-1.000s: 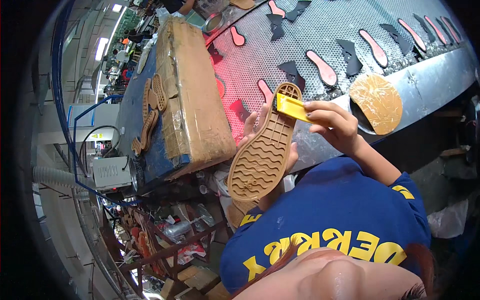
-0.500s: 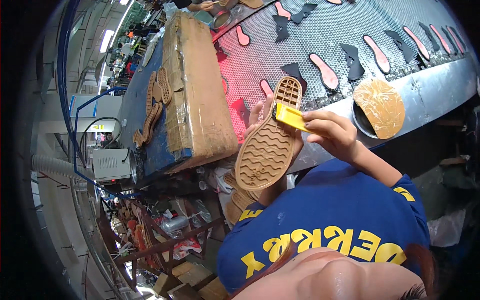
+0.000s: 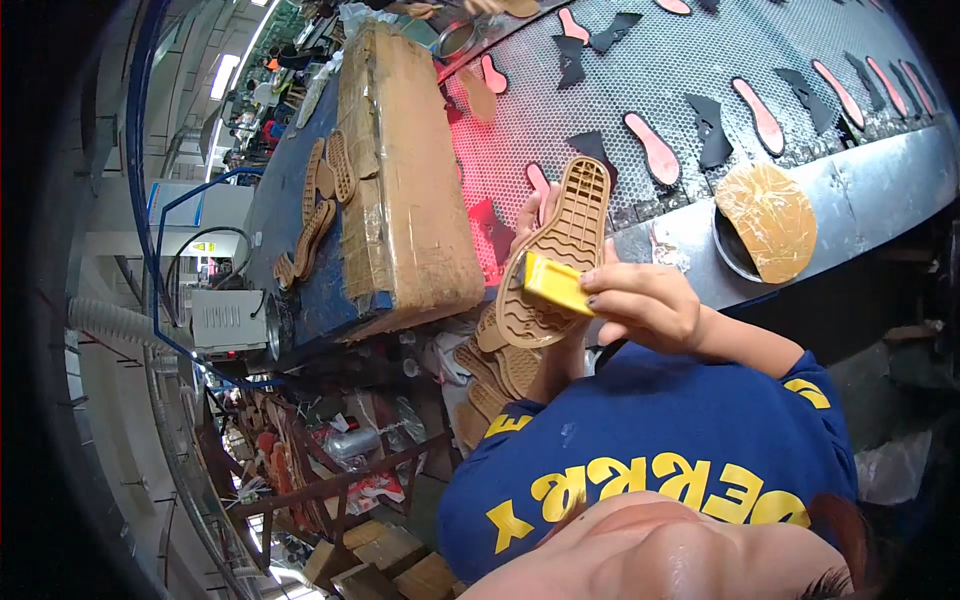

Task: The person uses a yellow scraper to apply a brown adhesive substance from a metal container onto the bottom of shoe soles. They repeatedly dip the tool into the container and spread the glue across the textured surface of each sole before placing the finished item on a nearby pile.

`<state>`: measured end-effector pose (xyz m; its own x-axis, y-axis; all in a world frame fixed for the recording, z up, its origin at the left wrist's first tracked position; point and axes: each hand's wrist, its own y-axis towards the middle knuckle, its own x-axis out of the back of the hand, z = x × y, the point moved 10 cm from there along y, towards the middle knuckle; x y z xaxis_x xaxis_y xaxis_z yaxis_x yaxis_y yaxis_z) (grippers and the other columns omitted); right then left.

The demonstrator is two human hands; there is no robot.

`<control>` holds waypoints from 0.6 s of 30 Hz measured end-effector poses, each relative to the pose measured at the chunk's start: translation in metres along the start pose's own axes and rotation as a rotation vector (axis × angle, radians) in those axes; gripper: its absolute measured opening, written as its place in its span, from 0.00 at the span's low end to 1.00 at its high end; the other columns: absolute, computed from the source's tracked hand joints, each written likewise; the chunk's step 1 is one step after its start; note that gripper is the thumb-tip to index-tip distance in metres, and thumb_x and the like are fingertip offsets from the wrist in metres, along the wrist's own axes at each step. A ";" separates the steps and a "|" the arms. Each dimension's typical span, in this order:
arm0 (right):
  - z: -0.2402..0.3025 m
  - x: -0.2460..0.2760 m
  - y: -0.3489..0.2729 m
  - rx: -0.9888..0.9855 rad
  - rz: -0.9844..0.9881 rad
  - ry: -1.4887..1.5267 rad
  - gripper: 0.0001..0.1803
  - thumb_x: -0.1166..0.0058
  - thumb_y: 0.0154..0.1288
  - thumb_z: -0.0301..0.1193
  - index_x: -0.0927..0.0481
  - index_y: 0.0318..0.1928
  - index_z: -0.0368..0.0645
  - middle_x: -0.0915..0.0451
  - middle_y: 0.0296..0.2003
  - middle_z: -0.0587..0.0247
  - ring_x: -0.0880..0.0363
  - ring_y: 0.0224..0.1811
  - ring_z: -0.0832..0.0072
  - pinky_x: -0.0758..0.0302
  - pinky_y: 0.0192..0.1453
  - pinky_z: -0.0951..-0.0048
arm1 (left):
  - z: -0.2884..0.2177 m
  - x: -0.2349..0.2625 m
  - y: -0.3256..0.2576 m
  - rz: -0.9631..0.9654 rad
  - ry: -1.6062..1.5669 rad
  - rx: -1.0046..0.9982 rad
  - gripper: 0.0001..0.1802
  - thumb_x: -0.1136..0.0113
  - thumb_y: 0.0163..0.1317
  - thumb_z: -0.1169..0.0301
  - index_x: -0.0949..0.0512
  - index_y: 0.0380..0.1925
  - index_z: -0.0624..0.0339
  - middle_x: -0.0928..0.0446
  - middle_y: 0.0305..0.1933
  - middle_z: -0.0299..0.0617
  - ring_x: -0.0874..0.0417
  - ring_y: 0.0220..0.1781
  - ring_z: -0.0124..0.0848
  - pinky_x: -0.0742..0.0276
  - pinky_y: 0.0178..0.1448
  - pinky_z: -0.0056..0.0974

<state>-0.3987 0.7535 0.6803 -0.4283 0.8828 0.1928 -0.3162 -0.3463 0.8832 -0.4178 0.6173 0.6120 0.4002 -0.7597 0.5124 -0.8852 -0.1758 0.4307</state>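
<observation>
My left hand [image 3: 528,215] holds a tan rubber shoe sole [image 3: 565,225] from behind, tread side facing me, toe pointing up. My right hand [image 3: 645,305] grips a small yellow block [image 3: 555,283] and presses it against the tread at the middle of the sole. Both hands are in front of my blue shirt, just above the metal edge of a mesh conveyor belt [image 3: 640,70]. A stack of more tan soles [image 3: 490,370] lies below the held one, near my lap.
Pink insoles [image 3: 655,150] and black cut pieces [image 3: 710,115] lie spread on the belt. A taped cardboard box [image 3: 400,170] sits to the left on a blue table [image 3: 275,210] with loose soles [image 3: 320,200]. A round tan-covered container [image 3: 765,220] sits at the right.
The yellow block has slid from the toe end of the sole down to its middle. The sole has tilted more upright and sits a little higher.
</observation>
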 end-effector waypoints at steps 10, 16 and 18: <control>0.000 -0.004 -0.003 -0.040 0.022 -0.069 0.20 0.39 0.61 0.39 0.22 0.42 0.33 0.18 0.43 0.48 0.16 0.40 0.59 0.17 0.41 0.66 | 0.014 -0.017 -0.006 0.131 0.355 0.029 0.30 0.48 0.62 0.57 0.35 0.63 0.59 0.33 0.67 0.45 0.40 0.73 0.34 0.52 0.77 0.47; 0.013 -0.012 -0.001 0.055 0.040 -0.043 0.18 0.36 0.57 0.36 0.22 0.40 0.34 0.19 0.40 0.51 0.16 0.40 0.59 0.16 0.41 0.66 | 0.014 -0.023 -0.012 0.070 -0.133 0.143 0.29 0.46 0.58 0.56 0.30 0.59 0.56 0.32 0.66 0.41 0.36 0.70 0.35 0.46 0.75 0.47; 0.015 -0.013 -0.002 0.075 0.061 -0.033 0.18 0.36 0.57 0.35 0.22 0.41 0.33 0.19 0.41 0.50 0.16 0.41 0.59 0.16 0.43 0.65 | 0.022 -0.032 -0.015 0.104 -0.409 0.175 0.31 0.46 0.60 0.61 0.37 0.62 0.59 0.33 0.66 0.44 0.34 0.69 0.37 0.43 0.74 0.44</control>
<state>-0.3799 0.7478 0.6828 -0.4160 0.8713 0.2602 -0.2252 -0.3760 0.8988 -0.4226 0.6300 0.5726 0.2113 -0.9577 0.1955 -0.9567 -0.1616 0.2422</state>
